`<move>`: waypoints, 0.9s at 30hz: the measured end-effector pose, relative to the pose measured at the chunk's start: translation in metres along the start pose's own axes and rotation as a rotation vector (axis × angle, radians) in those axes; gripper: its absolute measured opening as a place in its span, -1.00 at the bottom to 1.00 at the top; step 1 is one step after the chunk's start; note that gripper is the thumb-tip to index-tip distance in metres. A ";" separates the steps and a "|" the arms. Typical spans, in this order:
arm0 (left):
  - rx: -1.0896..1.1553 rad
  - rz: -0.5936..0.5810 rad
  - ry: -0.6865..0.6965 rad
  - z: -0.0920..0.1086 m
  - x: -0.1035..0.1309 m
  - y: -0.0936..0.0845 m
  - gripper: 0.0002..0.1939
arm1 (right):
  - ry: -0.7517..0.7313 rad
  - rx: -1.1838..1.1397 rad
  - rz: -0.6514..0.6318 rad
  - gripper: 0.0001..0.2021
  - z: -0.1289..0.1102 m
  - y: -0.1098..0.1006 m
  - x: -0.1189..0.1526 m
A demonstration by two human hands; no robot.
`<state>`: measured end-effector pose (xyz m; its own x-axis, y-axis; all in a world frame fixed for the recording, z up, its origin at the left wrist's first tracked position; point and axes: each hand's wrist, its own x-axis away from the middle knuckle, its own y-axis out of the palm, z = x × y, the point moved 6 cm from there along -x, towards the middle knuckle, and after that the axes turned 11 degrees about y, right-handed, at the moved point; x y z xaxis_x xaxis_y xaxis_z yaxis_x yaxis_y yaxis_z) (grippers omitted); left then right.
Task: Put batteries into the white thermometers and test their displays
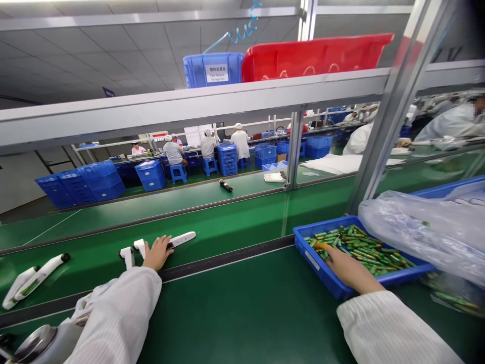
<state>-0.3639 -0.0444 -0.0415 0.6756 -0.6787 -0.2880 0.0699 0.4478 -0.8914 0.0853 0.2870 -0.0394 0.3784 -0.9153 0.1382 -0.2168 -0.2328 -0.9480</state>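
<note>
My left hand [157, 253] rests on a white elongated device [184, 238] on the green conveyor, its fingers over the device's near end. White angled parts [129, 257] lie just left of that hand. My right hand [346, 268] reaches into a blue tray [322, 273] of green battery-like cylinders [359, 247]. Its fingertips are down among the cylinders and wear yellowish covers; what they hold, if anything, is hidden. Two more white devices [38, 278], one showing a green cylinder inside, lie at the far left of the conveyor.
Clear plastic bags [417, 227] lie right of the tray. A metal post [394, 96] rises behind it. A round metal-topped object [38, 344] stands at lower left. A black item [226, 185] lies on the far surface. Red and blue bins [314, 58] sit overhead. Co-workers sit beyond.
</note>
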 end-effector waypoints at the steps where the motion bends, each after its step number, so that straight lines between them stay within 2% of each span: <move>1: 0.020 -0.024 -0.002 0.002 0.000 0.000 -0.68 | 0.010 -0.004 0.007 -0.63 0.001 0.000 0.000; 4: 0.137 -0.072 -0.010 0.012 0.003 -0.007 -0.73 | 0.027 -0.035 0.047 -0.65 0.002 -0.001 0.001; 7: 0.348 -0.036 0.007 0.039 0.009 -0.020 -0.74 | 0.055 -0.087 0.095 -0.69 0.003 -0.003 0.002; 9: 0.541 0.047 0.019 0.066 0.017 -0.030 -0.68 | 0.083 -0.133 0.133 -0.72 0.005 -0.006 0.005; 12: 0.910 0.213 0.005 0.111 0.039 -0.046 -0.39 | 0.108 -0.238 0.206 -0.72 0.007 -0.015 0.012; 13: 1.055 0.267 -0.007 0.126 0.048 -0.051 -0.35 | 0.107 -0.287 0.233 -0.71 0.006 -0.019 0.015; 14: 1.200 0.308 -0.016 0.141 0.058 -0.057 -0.38 | 0.098 -0.345 0.259 -0.70 0.004 -0.024 0.019; 17: 1.600 0.382 -0.021 0.185 0.089 -0.075 -0.65 | -0.009 -0.542 0.303 -0.69 -0.016 -0.042 0.036; 19: 1.818 0.412 -0.022 0.210 0.109 -0.087 -0.75 | -0.124 -0.665 0.306 -0.67 -0.041 -0.054 0.058; 21: 1.977 0.424 -0.028 0.231 0.126 -0.097 -0.68 | -0.258 -0.821 0.262 -0.63 -0.072 -0.063 0.091; 22: 2.042 0.421 -0.029 0.240 0.133 -0.101 -0.66 | -0.379 -1.048 0.166 -0.62 -0.089 -0.067 0.112; 23: 2.106 0.419 -0.022 0.248 0.140 -0.105 -0.65 | -0.491 -1.199 0.028 -0.63 -0.106 -0.068 0.135; 24: 2.162 0.418 -0.010 0.255 0.146 -0.109 -0.65 | -0.574 -1.283 -0.045 -0.66 -0.120 -0.070 0.159; 26: 2.236 0.432 0.033 0.267 0.156 -0.115 -0.66 | -0.704 -1.328 -0.135 -0.75 -0.142 -0.071 0.203; 27: 2.248 0.447 0.057 0.271 0.161 -0.119 -0.66 | -0.765 -1.306 -0.141 -0.79 -0.150 -0.070 0.223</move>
<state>-0.0643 -0.0490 0.1130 0.8645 -0.3776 -0.3317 0.4286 0.2093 0.8789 0.0499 0.0503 0.1006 0.7360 -0.5713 -0.3632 -0.6047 -0.7960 0.0269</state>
